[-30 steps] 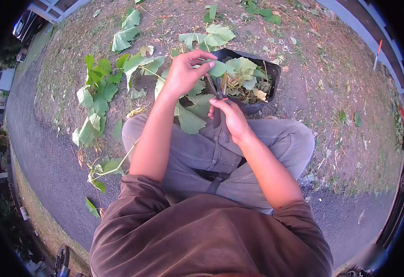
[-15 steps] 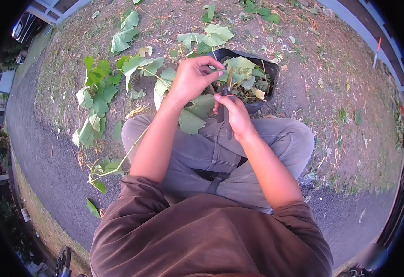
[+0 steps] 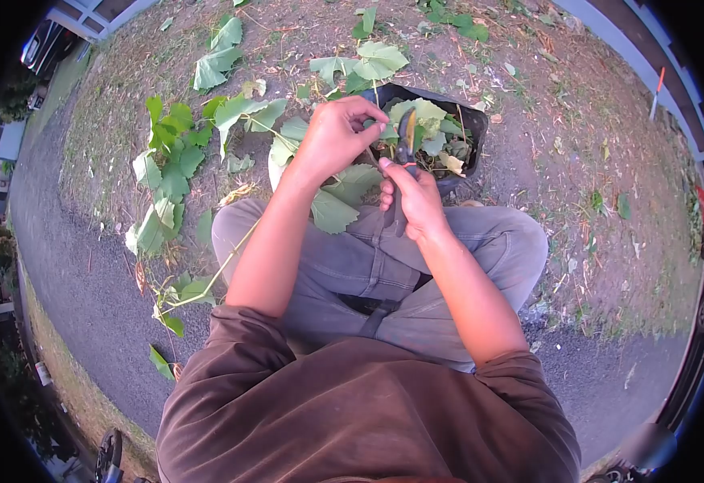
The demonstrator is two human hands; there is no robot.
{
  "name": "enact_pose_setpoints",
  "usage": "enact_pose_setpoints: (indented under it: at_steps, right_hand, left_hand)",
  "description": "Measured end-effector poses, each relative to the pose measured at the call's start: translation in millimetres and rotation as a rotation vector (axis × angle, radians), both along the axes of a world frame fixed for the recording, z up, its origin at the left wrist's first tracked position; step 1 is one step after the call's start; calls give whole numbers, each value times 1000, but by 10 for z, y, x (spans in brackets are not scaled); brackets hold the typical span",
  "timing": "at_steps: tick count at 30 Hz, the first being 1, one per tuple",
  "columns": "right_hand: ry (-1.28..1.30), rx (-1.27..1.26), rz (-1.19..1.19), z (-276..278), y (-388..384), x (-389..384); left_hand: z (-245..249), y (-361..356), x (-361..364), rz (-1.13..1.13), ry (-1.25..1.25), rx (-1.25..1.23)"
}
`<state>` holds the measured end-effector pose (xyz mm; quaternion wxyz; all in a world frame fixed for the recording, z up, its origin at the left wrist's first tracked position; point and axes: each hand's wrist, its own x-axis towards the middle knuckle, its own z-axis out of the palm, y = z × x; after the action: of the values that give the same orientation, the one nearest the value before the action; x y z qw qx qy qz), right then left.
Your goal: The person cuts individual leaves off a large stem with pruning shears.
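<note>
In my right hand (image 3: 414, 200) are dark-handled pruning shears (image 3: 406, 143), their blades pointing up over the near-left part of a black plastic container (image 3: 476, 129). Cut leaves (image 3: 428, 117) lie inside that container. My left hand (image 3: 342, 133) is beside its left edge, thumb and fingertips pinched together; what they hold is too small to make out. A leafy vine (image 3: 265, 127) passes by the left hand, and large green leaves (image 3: 344, 189) hang below it near my lap.
More vine leaves (image 3: 173, 165) lie on the ground to the left, others (image 3: 378, 61) beyond the container. A long green stem (image 3: 235, 256) crosses by my left knee. Asphalt (image 3: 86, 274) borders the dirt at left. An orange-tipped stake (image 3: 658, 90) stands at far right.
My right hand has shifted slightly right and down with the shears, whose blades have moved a little right and now show wider. My left hand has barely moved.
</note>
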<state>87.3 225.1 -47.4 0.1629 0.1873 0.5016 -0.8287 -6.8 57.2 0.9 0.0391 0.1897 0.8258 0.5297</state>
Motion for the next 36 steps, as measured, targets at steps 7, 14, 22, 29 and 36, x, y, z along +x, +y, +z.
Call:
enact_pose_setpoints:
  at_steps: [7, 14, 22, 29, 36]
  right_hand:
    - [75, -258, -95, 22, 26, 2]
    - [220, -309, -168, 2, 30, 35]
    - [209, -320, -165, 12, -25, 67]
    - [201, -327, -48, -36, -204, 187]
    - [168, -292, -42, -25, -214, 203]
  left_hand:
    - [-237, 99, -78, -94, -50, 292]
    - [-279, 122, -46, -278, 138, -4]
    - [-268, -131, -166, -15, 290, -129]
    - [-399, 109, -97, 37, 390, -106]
    - [-717, 149, -44, -269, 451, -472]
